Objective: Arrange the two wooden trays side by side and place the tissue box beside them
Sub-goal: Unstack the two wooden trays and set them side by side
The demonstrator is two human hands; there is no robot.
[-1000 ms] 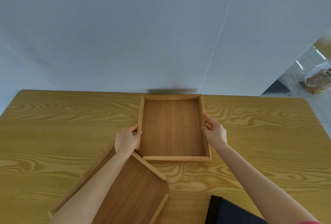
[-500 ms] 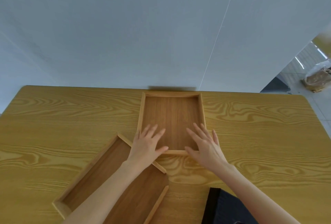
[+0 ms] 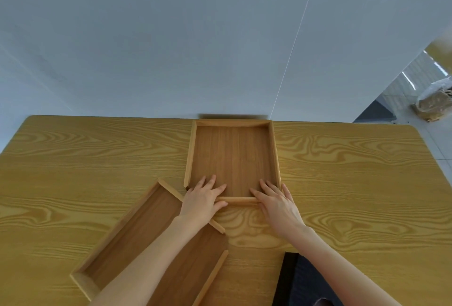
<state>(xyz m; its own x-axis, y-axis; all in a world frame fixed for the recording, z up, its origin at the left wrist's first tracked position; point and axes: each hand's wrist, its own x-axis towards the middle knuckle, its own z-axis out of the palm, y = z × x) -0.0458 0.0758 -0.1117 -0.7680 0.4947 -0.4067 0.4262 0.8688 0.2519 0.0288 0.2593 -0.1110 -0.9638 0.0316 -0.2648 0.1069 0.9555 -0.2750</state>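
now both hands lie flat and open over the near edge of the far tray (image 3: 232, 156), which sits square at the far middle of the bench (image 3: 342, 183), its far wall at the bench's far edge by the white wall (image 3: 171, 36). the left hand (image 3: 201, 201) has its fingers spread and resting on the tray floor at the near left corner, with the palm over the near rim and the thumb on the bench side of it. the right hand (image 3: 277, 204) mirrors it at the near right corner, fingers on the tray floor and the palm over the rim; neither hand is curled around anything, they just press down. the second tray (image 3: 137, 239) lies near and to the left, turned at an angle, its far corner just beside the far tray's near left corner, and the left forearm crosses over it. a dark object (image 3: 300, 281) shows at the near edge to the right, under the right forearm; what it is cannot be told. beyond the bench at far right a bag (image 3: 434, 104) sits on the floor.
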